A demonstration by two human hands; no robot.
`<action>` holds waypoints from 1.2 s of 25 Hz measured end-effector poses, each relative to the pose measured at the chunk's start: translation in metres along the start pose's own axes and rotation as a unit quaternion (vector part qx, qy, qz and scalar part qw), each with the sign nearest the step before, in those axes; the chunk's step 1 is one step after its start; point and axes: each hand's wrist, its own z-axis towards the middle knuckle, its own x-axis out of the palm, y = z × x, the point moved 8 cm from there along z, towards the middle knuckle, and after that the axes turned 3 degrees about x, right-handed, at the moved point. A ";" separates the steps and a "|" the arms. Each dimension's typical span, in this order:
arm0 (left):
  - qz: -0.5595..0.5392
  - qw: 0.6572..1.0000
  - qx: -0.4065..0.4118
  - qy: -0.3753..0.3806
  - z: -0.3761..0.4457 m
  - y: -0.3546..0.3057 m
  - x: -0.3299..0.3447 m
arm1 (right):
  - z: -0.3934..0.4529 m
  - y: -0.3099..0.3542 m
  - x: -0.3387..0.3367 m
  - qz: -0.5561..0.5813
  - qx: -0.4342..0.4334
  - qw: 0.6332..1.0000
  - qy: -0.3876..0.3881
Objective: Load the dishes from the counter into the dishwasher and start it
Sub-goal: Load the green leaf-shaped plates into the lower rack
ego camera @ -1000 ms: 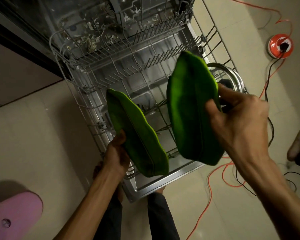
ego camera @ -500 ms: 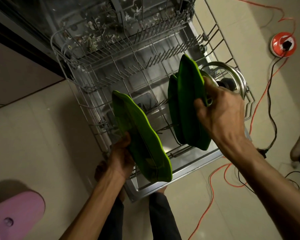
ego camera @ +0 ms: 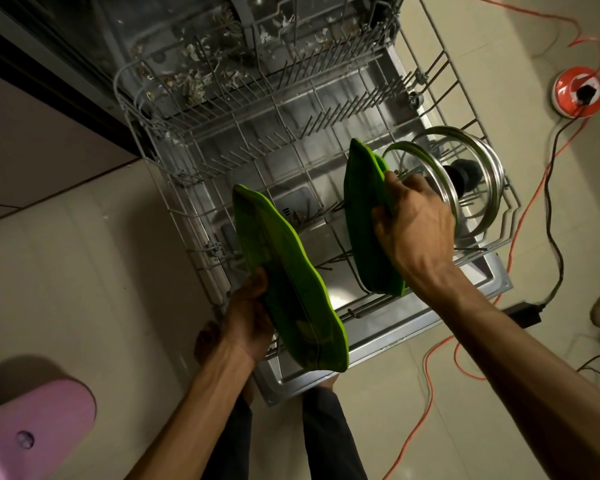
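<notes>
Over the pulled-out lower rack (ego camera: 201,216), two green leaf-shaped plates: the left hand (ego camera: 248,317) grips one (ego camera: 284,282) near the front edge; the right hand (ego camera: 413,226) pinches the other (ego camera: 364,216), on edge among the tines beside one glass lid (ego camera: 465,181).

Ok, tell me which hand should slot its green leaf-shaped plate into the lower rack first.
Right hand: its green leaf-shaped plate stands upright among the wire rack tines beside the glass lid.

Rack centre: bare tines are lying open between the two green plates (ego camera: 284,271) (ego camera: 364,216).
Rack right: a glass lid (ego camera: 465,181) is blocking the space beside the right hand (ego camera: 413,226).
Rack rear: rows are standing free.
</notes>
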 end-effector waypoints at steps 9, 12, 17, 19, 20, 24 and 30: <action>0.011 1.000 0.001 0.020 -0.002 -0.001 0.004 | 0.000 0.003 0.032 -0.056 -0.008 0.997 0.057; 0.006 1.000 0.001 0.014 -0.001 0.000 0.001 | -0.002 0.004 0.038 -0.057 -0.003 0.996 0.073; 0.009 1.000 0.007 0.022 0.000 0.003 0.001 | -0.001 0.007 0.038 -0.069 0.000 0.994 0.080; 0.011 1.000 0.008 0.020 0.001 0.003 0.004 | -0.002 0.008 0.038 -0.066 0.003 0.994 0.087; 0.011 1.000 0.011 0.019 0.000 0.003 0.005 | -0.002 0.009 0.037 -0.065 0.004 0.994 0.088; 0.011 1.000 0.014 0.026 0.001 0.003 0.008 | -0.008 0.012 0.027 -0.056 0.019 0.995 0.076; 0.017 0.999 0.019 0.026 0.008 0.005 0.004 | -0.056 0.042 -0.001 0.127 -0.011 0.991 0.045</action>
